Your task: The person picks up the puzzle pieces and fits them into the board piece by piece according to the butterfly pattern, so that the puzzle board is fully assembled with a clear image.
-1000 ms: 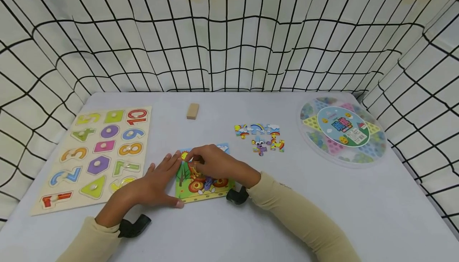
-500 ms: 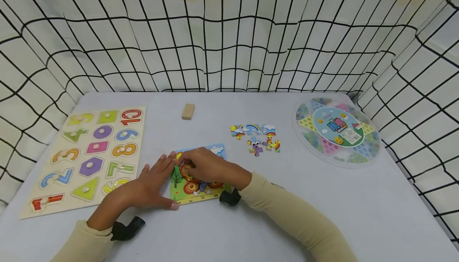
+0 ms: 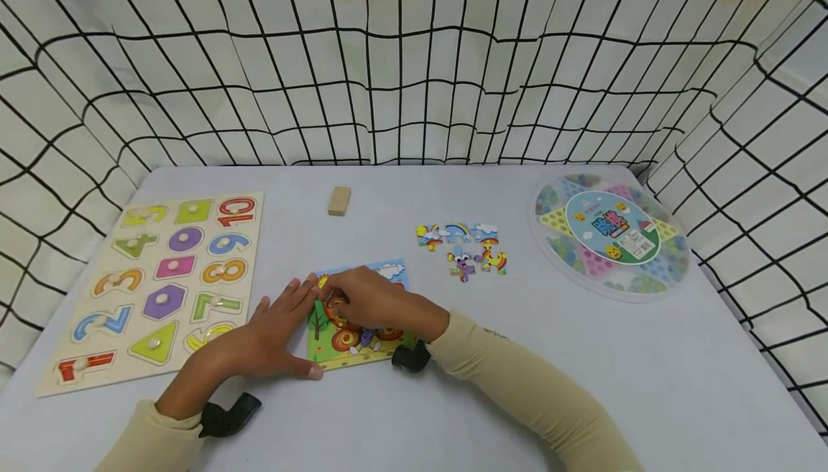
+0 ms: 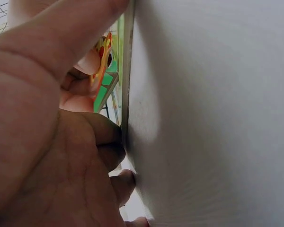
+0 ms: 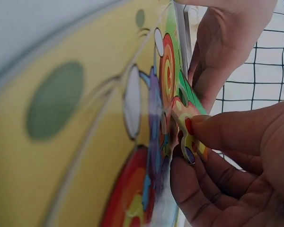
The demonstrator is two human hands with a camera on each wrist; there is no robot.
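Observation:
A small picture puzzle board (image 3: 323, 354) lies on the white table between both hands. My left hand (image 3: 274, 335) rests along its left edge, fingers stretched out, with the thumb at the near left corner. Over the upper left part of the board, my right hand (image 3: 382, 304) pinches a colourful puzzle piece (image 5: 185, 124) between thumb and fingers. In the right wrist view the piece is tilted up from the board; whether its far edge touches cannot be told. The hand hides much of the picture's middle in the head view.
Several loose puzzle pieces (image 3: 458, 232) lie right of the board. At left is a wooden number-and-shape board (image 3: 145, 249) with knobbed pieces. A small wooden block (image 3: 339, 200) lies farther back, and a round clear case (image 3: 598, 271) sits back right. Black netting (image 3: 401, 109) surrounds the table.
The head view has shifted a little, moving everything slightly left. My right hand has come slightly down and left over the board with the puzzle piece; my left hand stays at the board's edge.

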